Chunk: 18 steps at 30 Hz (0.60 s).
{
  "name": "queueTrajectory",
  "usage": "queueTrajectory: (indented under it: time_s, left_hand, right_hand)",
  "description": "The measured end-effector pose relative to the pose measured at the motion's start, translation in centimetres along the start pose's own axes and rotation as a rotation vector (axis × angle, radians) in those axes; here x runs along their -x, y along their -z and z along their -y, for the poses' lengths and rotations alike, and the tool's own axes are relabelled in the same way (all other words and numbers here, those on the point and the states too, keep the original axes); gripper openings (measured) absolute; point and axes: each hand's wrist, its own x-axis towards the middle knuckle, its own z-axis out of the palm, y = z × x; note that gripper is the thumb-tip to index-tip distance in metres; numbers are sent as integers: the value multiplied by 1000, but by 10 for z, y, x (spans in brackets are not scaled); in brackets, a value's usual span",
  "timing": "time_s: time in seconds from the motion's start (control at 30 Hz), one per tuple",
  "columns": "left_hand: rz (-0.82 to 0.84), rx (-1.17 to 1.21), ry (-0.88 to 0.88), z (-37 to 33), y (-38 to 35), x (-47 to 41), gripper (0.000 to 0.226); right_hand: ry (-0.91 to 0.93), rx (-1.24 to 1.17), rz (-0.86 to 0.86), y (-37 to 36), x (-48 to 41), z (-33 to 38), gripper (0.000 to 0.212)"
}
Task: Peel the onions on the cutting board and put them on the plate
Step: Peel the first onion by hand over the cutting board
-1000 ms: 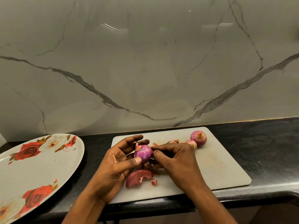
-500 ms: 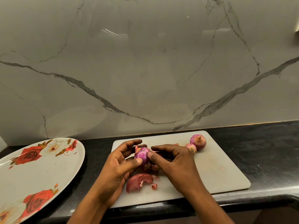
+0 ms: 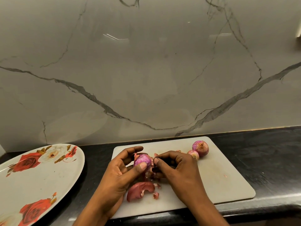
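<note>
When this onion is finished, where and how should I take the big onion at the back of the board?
Take the big onion round its wide middle, thumb and fingers on opposite sides, coming from above and from the right. Its dry tip points up; the small onion lies close at its left, crowding that side.

Entry: legible markings. None recorded. The cutting board [image 3: 219, 181] carried no readable text, label, brand, number or sign. The plate [image 3: 48, 176], left of the cutting board, showed a printed rose pattern without lettering. The marble wall [image 3: 146, 79] behind the cutting board and the dark counter [image 3: 268, 160] under it likewise bore nothing that could be read.
</note>
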Motion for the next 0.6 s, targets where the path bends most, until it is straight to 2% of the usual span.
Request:
queueTrajectory:
  time_s: [0.23, 0.6]
  left_hand:
    - [-42, -67, -25, -4, -4, 0, 46]
    - [-37, -77, -12, -1, -2, 0, 35]
  right_hand:
    - [63, 116, 30, 1, 3, 5, 29]
    - [3, -83, 83, 1, 1, 9, 23]
